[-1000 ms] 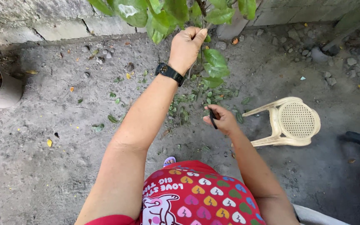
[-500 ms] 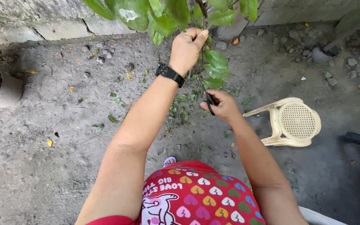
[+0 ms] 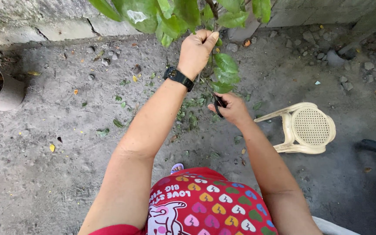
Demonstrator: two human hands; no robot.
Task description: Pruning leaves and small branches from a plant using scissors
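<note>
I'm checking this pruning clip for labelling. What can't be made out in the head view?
- Scissor blades: mostly hidden in the right hand.
- Branch: its grasped part hidden by the left hand; its top cut off by the upper edge.
- Pot: cut off by the left edge.

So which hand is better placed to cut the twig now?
Probably the right hand: it holds the scissors just under the leaves, while the left hand grips the twig higher up.
</note>
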